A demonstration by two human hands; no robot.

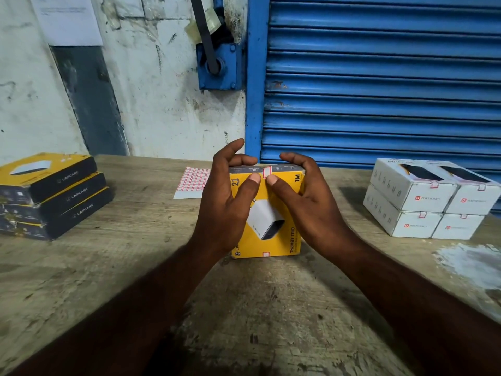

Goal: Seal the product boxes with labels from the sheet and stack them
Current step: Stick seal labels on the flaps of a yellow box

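Head-worn wide-angle camera looks forward and down across a wooden table (pixel 108 280) toward a blue shutter (pixel 379 77) (single close view).

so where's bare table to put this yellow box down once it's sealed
Bare table lies between the black-yellow stack and the yellow box, again before the white boxes, and along the near edge. Behind the box it is crowded by the label sheet.
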